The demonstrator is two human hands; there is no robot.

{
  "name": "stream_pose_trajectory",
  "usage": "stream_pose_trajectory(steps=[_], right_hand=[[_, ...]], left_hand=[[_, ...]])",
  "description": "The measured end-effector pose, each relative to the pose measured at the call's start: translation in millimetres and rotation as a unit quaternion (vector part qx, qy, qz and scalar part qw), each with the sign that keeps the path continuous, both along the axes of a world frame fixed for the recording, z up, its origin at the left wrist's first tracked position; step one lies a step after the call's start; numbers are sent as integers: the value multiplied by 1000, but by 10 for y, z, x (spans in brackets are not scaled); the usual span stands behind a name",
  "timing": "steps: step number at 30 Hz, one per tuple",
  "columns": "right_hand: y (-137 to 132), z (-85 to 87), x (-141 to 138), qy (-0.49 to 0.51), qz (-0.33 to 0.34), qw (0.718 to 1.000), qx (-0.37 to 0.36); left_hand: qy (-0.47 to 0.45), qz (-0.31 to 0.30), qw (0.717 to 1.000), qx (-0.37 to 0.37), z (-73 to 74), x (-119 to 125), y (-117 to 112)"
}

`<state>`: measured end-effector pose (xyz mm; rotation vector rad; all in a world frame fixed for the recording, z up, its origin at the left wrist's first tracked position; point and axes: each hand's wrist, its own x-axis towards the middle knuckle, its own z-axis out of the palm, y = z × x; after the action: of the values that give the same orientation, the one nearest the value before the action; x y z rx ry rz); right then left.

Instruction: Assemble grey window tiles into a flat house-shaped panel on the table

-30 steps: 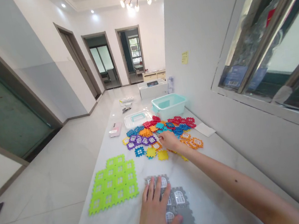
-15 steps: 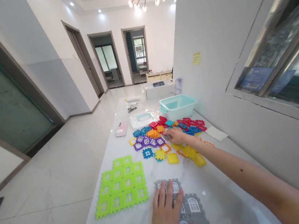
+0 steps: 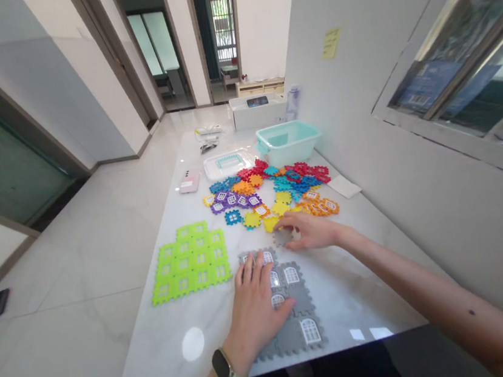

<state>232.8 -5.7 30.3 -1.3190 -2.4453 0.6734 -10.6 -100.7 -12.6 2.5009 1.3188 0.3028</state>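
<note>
My left hand (image 3: 260, 310) lies flat with its fingers spread over a panel of joined grey interlocking tiles (image 3: 299, 296), some with white arched window inserts. Between the thumb and fingers of my right hand (image 3: 309, 230) is a single grey tile (image 3: 282, 237), held just beyond the far edge of the panel. Left of the grey panel lies a stepped panel of joined lime-green tiles (image 3: 190, 263) with small window openings. Past my right hand spread loose tiles: yellow tiles (image 3: 283, 198), purple tiles (image 3: 231, 200), orange tiles (image 3: 320, 203) and red tiles (image 3: 318, 170).
A turquoise bin (image 3: 289, 142) stands behind the loose tiles, beside its clear lid (image 3: 229, 163). On the left table edge rests a pink phone (image 3: 189, 181). A white paper (image 3: 344, 186) lies by the wall, and a white box (image 3: 257, 112) sits at the back.
My right hand has come back from the loose tile pile toward the grey panel with a grey tile. My left hand stays on the panel. The view has tilted downward.
</note>
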Motion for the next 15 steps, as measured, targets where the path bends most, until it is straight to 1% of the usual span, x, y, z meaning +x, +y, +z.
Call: stream_pose_trajectory(steps=[1, 3, 6, 10, 13, 15], right_hand=[[-137, -66, -4, 6, 12, 1000, -21], [-321, -190, -12, 23, 12, 999, -39], [-387, -298, -5, 60, 4, 998, -37], [-350, -300, 29, 86, 3, 995, -41], [-370, -288, 42, 100, -12, 994, -38], [-396, -299, 42, 109, -9, 993, -38]], left_hand=[[0, 0, 1000, -1, 13, 2, 0], [0, 0, 1000, -2, 32, 5, -1], [7, 0, 1000, -1, 45, 9, -4], [25, -9, 1000, 5, 42, 18, -2], [34, -16, 999, 11, 37, 24, 3], [38, -18, 999, 13, 39, 29, 8]])
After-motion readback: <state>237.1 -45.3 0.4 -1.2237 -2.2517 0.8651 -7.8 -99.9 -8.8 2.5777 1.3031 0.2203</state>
